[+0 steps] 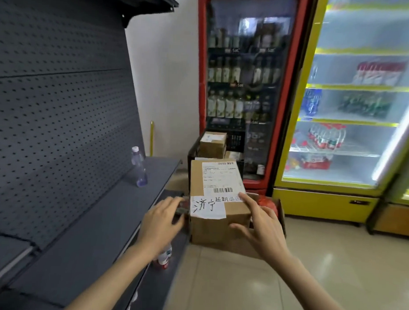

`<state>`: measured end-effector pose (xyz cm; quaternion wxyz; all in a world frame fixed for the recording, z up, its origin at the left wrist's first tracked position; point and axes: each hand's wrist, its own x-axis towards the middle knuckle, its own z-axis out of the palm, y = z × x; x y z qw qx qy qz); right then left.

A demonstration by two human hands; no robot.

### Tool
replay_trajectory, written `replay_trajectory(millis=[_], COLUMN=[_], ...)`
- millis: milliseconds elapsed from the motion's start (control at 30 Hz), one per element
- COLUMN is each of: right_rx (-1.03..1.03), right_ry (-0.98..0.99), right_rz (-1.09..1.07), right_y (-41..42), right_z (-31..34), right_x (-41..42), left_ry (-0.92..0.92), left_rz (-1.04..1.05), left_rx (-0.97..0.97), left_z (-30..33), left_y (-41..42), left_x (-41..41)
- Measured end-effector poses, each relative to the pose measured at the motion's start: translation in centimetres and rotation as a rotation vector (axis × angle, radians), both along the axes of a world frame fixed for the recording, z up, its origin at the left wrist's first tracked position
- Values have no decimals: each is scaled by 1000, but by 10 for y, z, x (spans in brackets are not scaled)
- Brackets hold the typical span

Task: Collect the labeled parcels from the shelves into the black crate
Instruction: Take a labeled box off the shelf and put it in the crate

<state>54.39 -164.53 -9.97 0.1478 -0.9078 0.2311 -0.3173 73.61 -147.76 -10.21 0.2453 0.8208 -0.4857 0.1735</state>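
A brown cardboard parcel with a white shipping label and a handwritten white slip is held in front of me, beside the end of the dark shelf. My left hand presses its left side with loosely bent fingers. My right hand grips its right side, index finger on the top and thumb on the front face. Beyond the parcel stands the black crate on the floor, with a labeled brown parcel and another partly hidden one inside.
The dark shelf on the left carries a clear bottle and a small red-and-white bottle under my left wrist. A red drinks fridge and a yellow fridge stand behind. An open carton with something red sits right of the parcel.
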Motion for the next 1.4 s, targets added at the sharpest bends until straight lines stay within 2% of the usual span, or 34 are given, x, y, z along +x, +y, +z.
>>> replay_trajectory(millis=[267,467,967,1100,1400], right_rx=[-12,-5,-40,-63,-25], right_ry=[-7,-19,60,77,152], right_rz=[-137,-202,-114,-106,-197], right_y=[-149,-239,-515,-567,-635], right_z=[-8,-12,-43,-62,-104], right_x=[102,165,352,388,453], left_ry=[76,74,119,181,209], left_rz=[-61,-109,-129,-109,-213], left_rx=[0,48,96,120,271], left_z=[-3,-12,-36,-45,-77], left_y=[-147,-256,-524,-580,-677], left_x=[146,211,365,403,484])
